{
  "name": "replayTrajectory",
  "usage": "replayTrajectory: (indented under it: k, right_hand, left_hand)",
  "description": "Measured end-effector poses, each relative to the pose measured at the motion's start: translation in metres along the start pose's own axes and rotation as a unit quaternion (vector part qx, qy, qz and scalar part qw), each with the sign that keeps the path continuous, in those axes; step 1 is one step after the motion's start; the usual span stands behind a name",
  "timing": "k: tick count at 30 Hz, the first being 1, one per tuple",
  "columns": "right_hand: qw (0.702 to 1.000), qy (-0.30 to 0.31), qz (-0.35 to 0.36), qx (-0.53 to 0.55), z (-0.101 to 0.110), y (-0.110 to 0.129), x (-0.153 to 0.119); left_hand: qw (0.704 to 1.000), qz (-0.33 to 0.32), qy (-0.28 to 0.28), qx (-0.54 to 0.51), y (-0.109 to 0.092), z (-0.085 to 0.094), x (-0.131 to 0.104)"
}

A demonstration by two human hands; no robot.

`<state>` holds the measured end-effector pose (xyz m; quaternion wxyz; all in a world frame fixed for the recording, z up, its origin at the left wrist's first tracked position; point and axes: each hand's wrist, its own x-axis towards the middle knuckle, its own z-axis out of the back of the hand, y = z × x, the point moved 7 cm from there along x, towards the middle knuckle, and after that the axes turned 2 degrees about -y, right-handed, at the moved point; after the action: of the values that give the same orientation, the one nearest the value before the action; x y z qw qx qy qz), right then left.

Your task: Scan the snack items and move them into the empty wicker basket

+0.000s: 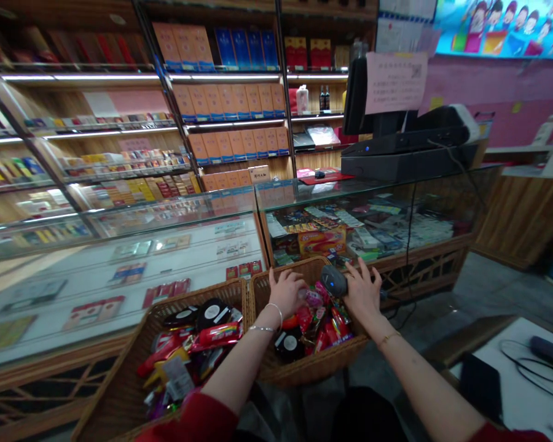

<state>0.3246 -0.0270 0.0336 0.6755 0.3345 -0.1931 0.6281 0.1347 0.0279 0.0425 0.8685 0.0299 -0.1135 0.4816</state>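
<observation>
My left hand (286,296) is over the right wicker basket (304,370), fingers curled down by a pink shiny wrapped candy (314,298). Whatever its fingers close on is hidden. At the basket's far right rim, my right hand (363,297) grips a dark grey barcode scanner (333,281) with a blue light. Some of that hand's fingers stick up. Red and pink wrapped sweets (332,328) and a round black container (289,345) lie in this basket. Beside it, the left wicker basket (115,376) holds black round containers (213,313), a red tube-shaped pack (219,335) and other colourful packs.
Behind the baskets runs a glass display counter (203,215), with an orange box (322,241) inside. A monitor (356,98) stands on it. Stocked shelves (233,120) line the back wall. At right, a white surface (518,374) bears a black phone-like slab (480,385) and cables.
</observation>
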Motion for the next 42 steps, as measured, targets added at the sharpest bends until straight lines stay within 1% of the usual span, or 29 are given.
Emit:
replayTrajectory:
  k: [3,5,9,12,16,21,27,42]
  right_hand:
    - [1.0,-0.003,0.003,0.015,0.006,0.012,0.006]
    - [0.999,-0.007,0.019,0.029,0.01,0.025,0.009]
    - [0.996,0.0,0.073,0.052,0.012,0.058,0.008]
    - [0.993,0.017,0.092,0.07,0.006,0.076,0.001]
    - [0.99,0.01,0.096,0.101,-0.002,0.087,-0.008]
    - [0.989,0.014,0.101,0.105,-0.008,0.089,-0.015]
    - [0.988,0.019,0.103,0.11,-0.008,0.088,-0.016]
    - [0.988,0.004,0.101,0.117,-0.005,0.087,-0.017]
  left_hand:
    - [0.994,0.067,-0.084,-0.004,0.031,0.021,-0.014]
    - [0.987,0.111,-0.116,0.003,0.048,0.028,-0.024]
    - [0.972,0.186,-0.146,0.009,0.072,0.032,-0.039]
    - [0.966,0.206,-0.156,0.001,0.081,0.029,-0.045]
    - [0.964,0.217,-0.156,0.004,0.088,0.024,-0.049]
    - [0.963,0.219,-0.16,-0.002,0.091,0.021,-0.05]
    - [0.962,0.216,-0.168,-0.009,0.093,0.02,-0.05]
    - [0.961,0.222,-0.166,-0.017,0.094,0.017,-0.05]
